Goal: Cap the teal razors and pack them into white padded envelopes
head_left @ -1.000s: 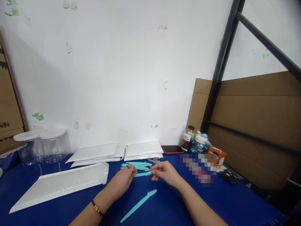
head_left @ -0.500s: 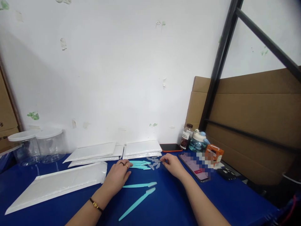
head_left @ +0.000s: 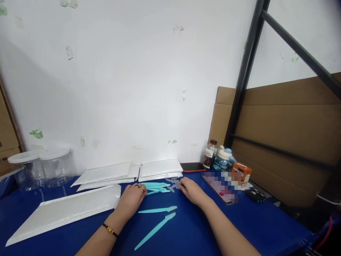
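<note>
My left hand [head_left: 133,199], with a ring and a bracelet, has its fingers curled at the left end of a pile of turquoise eyebrow razors [head_left: 156,186]. One slanting razor [head_left: 154,192] runs into its fingertips. My right hand [head_left: 192,191] has its fingers drawn together at several small translucent plastic caps [head_left: 170,189]; what lies between those fingertips is hidden. Closer to me, two separate razors, an upper one [head_left: 157,210] and a lower, slanted one [head_left: 155,231], rest on the blue table [head_left: 186,227] between my forearms.
White padded mailers [head_left: 66,209] lie at left, with stacks [head_left: 161,168] by the wall. Clear lidded jars [head_left: 57,170] stand far left. A phone [head_left: 220,190], another phone [head_left: 193,167], a dark bottle [head_left: 210,154], a water bottle [head_left: 223,160] and an orange box [head_left: 241,174] are at right.
My right hand has moved left onto the caps. My left hand has shifted slightly left, uncovering the handle end of the upper loose razor; a razor at the pile now slants toward its fingertips.
</note>
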`<control>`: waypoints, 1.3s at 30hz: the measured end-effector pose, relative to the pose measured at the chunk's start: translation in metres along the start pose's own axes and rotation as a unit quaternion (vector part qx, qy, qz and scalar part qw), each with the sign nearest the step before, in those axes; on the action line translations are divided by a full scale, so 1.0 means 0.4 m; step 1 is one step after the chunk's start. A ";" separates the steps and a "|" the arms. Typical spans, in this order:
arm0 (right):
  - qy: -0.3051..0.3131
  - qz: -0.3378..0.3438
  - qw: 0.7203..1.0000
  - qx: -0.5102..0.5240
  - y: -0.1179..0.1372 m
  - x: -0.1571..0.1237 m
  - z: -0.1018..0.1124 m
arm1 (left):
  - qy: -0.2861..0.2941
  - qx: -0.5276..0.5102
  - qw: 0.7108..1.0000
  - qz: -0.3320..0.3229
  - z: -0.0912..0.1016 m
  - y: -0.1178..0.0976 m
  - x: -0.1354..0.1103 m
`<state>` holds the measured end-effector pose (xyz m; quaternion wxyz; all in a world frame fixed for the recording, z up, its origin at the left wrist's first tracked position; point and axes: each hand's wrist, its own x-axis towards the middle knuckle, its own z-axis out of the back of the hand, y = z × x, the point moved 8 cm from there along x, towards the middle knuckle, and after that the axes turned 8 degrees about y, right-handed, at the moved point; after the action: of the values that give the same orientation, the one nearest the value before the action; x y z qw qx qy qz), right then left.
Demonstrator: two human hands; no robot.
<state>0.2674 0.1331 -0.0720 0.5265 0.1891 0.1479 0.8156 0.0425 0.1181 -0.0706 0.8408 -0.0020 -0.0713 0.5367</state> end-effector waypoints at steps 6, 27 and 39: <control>0.029 0.040 0.977 0.206 0.039 -0.003 -0.029 | -0.006 -0.037 0.999 -0.012 0.014 -0.011 -0.006; 0.012 0.059 0.990 0.128 0.074 -0.003 -0.022 | 0.016 -0.093 0.992 -0.087 0.012 -0.081 -0.022; -0.001 0.026 0.991 -0.133 0.081 0.024 -0.053 | 0.008 -0.043 0.999 -0.019 0.000 -0.009 -0.006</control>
<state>0.2277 0.1279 -0.0751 0.5260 0.1225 0.0329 0.8410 0.0446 0.1145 -0.0706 0.8505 -0.0409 -0.0878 0.5169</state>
